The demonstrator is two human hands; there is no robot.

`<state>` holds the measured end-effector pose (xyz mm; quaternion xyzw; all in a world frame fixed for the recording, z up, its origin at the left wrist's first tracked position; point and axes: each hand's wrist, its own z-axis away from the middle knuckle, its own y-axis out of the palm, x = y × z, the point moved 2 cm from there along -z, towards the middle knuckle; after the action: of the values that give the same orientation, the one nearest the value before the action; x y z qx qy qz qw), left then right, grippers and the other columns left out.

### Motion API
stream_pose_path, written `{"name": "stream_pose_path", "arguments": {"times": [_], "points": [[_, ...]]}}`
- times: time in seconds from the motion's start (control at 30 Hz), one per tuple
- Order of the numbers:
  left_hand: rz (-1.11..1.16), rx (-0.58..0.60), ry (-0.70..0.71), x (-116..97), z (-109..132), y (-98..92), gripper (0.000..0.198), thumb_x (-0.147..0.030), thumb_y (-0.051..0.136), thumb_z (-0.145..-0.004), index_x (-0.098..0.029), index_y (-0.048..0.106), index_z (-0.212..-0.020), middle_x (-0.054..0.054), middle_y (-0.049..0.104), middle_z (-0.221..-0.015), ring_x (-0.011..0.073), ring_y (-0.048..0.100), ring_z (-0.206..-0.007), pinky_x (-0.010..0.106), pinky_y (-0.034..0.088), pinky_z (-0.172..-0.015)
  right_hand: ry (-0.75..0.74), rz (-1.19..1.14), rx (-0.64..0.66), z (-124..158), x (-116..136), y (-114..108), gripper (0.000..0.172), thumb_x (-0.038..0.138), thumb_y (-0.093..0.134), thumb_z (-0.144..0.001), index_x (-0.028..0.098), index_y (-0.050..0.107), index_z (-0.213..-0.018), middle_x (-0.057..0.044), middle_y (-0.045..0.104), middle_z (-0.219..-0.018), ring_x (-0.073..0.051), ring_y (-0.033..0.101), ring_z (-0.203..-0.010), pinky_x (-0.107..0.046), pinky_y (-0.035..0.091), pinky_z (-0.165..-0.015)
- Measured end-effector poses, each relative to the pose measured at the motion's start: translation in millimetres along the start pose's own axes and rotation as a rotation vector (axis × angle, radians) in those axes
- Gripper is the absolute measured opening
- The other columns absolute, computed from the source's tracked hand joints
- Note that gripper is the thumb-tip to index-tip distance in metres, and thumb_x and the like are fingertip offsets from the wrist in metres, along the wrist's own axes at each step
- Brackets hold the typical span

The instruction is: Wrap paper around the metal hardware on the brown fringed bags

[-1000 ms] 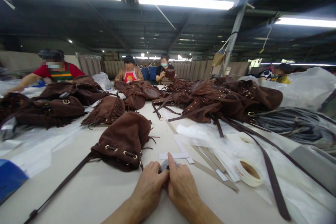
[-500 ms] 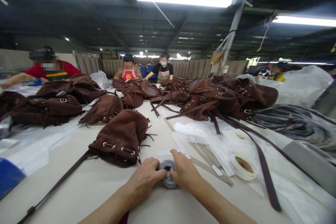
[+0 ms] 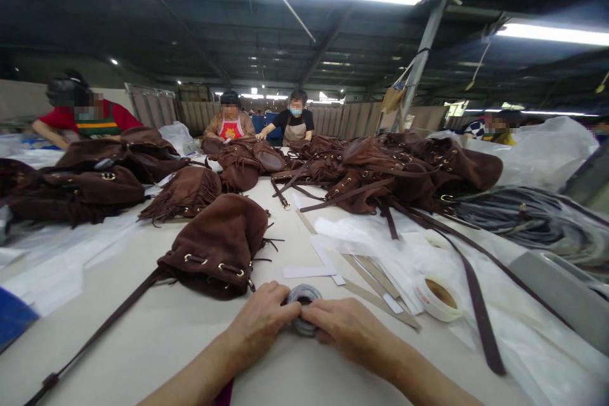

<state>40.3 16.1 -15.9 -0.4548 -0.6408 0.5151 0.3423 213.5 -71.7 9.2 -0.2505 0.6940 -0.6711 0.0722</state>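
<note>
A small grey ring-shaped coil [image 3: 304, 292] rests on the table between my hands; what it is made of is hard to make out. My left hand [image 3: 262, 316] grips its left side, thumb pressed at the near edge. From the other side, my right hand [image 3: 343, 327] has its fingers curled against the front of the coil, the thumb tip close to the left thumb. A dark brown suede drawstring bag [image 3: 219, 244] lies just beyond my left hand, its strap running toward the lower left. White card strips [image 3: 309, 271] lie beyond the coil.
Several brown bags [image 3: 371, 171] are piled across the table. At the right are a tape roll [image 3: 438, 298], clear plastic sheeting [image 3: 495, 285], a loose strap [image 3: 480, 311] and a bundle of grey coils [image 3: 528, 219]. Several people work around the far side.
My right hand has turned from the coil's upper right side down to its front, fingers now curled there. The left hand stays on the coil. A person at far left has drawn an arm in.
</note>
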Motion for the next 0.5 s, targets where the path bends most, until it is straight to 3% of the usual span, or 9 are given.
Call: {"name": "stream_pose_path", "arguments": {"times": [0.1,0.2,0.33,0.5], "points": [[0.134,-0.02,-0.06,2,2,-0.6,0.023,-0.013,0.046,-0.091,-0.025,0.057,-0.107,0.004,0.061,-0.098,0.0214,0.054,-0.091,0.033,0.043,-0.081,0.137,0.04,-0.092,-6,1,23,0.023,0.008,0.056,-0.079,0.02,0.057,-0.099,-0.003,0.066,-0.096,-0.02,0.064,-0.082,-0.026,0.044,-0.067],[0.351,-0.103,-0.246,4,1,-6.7,0.039,-0.006,0.041,-0.087,-0.02,0.048,-0.123,0.007,0.064,-0.105,0.0202,0.058,-0.097,0.032,0.045,-0.086,0.308,0.049,-0.161,-16,14,43,0.022,0.005,0.053,-0.077,0.018,0.055,-0.095,-0.006,0.066,-0.093,-0.023,0.065,-0.078,-0.028,0.044,-0.062],[0.36,-0.049,-0.462,1,-13,-15.9,0.022,-0.014,0.043,-0.087,-0.018,0.058,-0.102,0.007,0.068,-0.097,0.0205,0.062,-0.092,0.031,0.047,-0.083,0.396,0.075,-0.187,-31,37,53,0.031,0.002,0.047,-0.072,0.018,0.053,-0.098,-0.01,0.065,-0.093,-0.024,0.066,-0.075,-0.029,0.045,-0.058],[0.123,0.058,-0.44,-2,-34,-15.1,0.018,-0.008,0.046,-0.079,-0.015,0.062,-0.082,0.011,0.067,-0.09,0.0233,0.062,-0.085,0.033,0.048,-0.077,0.377,0.005,-0.272,-35,39,51,0.033,0.002,0.044,-0.071,0.017,0.054,-0.098,-0.012,0.065,-0.093,-0.023,0.064,-0.073,-0.029,0.045,-0.059]]}}
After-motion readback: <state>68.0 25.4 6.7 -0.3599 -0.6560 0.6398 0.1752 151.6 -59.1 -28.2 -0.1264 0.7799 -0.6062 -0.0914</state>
